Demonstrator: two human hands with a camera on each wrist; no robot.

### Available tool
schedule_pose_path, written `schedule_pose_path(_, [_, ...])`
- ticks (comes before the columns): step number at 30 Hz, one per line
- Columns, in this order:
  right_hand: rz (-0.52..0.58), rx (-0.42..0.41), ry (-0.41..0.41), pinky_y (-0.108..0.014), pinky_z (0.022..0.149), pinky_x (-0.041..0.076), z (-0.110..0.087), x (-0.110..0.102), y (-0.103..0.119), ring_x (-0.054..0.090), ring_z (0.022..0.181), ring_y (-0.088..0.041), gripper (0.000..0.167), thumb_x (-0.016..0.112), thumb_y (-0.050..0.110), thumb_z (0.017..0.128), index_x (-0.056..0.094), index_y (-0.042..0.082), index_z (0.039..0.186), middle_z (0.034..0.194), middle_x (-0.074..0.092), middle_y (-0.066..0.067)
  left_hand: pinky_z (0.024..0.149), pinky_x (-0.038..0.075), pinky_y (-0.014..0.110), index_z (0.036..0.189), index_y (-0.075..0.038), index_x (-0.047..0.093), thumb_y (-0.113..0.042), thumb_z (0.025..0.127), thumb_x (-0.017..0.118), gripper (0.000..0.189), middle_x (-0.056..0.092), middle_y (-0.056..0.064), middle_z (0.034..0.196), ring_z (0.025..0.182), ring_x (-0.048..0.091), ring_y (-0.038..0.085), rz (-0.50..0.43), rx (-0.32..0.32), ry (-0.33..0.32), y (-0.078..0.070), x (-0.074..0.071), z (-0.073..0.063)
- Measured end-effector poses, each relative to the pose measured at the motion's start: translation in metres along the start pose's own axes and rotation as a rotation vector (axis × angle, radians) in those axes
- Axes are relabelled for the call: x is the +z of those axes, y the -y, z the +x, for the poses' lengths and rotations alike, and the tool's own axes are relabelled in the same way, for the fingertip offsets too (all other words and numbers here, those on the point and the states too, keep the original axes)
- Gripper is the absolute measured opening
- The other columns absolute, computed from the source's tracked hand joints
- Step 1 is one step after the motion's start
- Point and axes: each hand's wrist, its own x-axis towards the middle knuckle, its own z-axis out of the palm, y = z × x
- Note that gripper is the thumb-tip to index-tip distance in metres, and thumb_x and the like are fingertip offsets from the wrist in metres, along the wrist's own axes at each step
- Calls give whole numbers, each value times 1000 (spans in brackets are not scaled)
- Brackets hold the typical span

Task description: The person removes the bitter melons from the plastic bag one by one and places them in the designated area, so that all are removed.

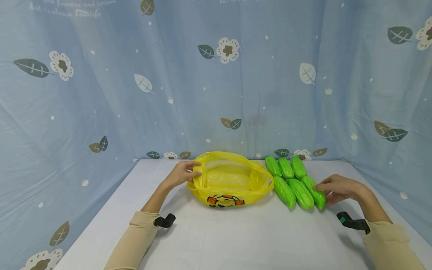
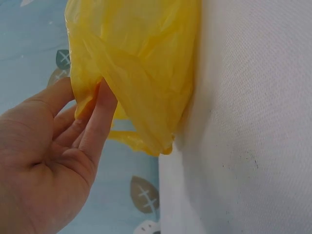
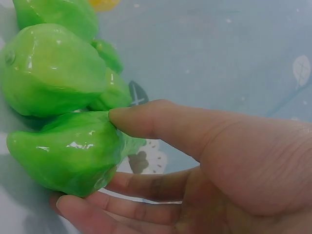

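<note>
A yellow plastic bag [image 1: 229, 179] with a dark and orange print on its front lies on the table, its mouth spread wide. At its left edge, my left hand [image 1: 181, 174] pinches the rim; in the left wrist view the bag's film [image 2: 141, 63] hangs between thumb and fingers. To the right of the bag, several glossy green gourds [image 1: 299, 193] lie side by side in two rows. My right hand [image 1: 342, 188] grips the front-row gourd at the far right [image 1: 316, 194]. The right wrist view shows the thumb on that gourd [image 3: 73, 151] and the fingers along its other side.
The white table [image 1: 246, 240] ends at a blue curtain [image 1: 263, 86] printed with leaves and flowers, which also rises on both sides. A black wrist camera [image 1: 164, 220] sits on the left forearm, another black camera [image 1: 352, 222] on the right one.
</note>
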Motion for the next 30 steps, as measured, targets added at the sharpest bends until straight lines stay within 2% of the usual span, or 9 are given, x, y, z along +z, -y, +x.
schedule_pose_path(10, [19,26,2,-35,73,63,4,1,-3,68,79,-16,78,60,40,95,39,-24,135,114,60,-29,68,63,39,136,0,55,-20,91,71,52,65,25,115,89,70,23,-16,35,7,1,1,1])
schedule_pose_path(19, [16,19,3,-35,73,63,5,-1,-6,69,83,-18,79,58,42,97,38,-24,136,113,62,-27,65,63,32,135,-5,58,-22,90,72,50,68,19,111,83,70,17,-24,1,10,-1,0,1])
schedule_pose_path(30, [-43,14,-34,-37,76,62,-1,-3,0,70,89,-20,84,54,49,97,37,-22,138,112,65,-25,65,63,32,135,-6,58,-23,91,72,50,67,20,111,83,70,17,-14,4,3,-2,1,1])
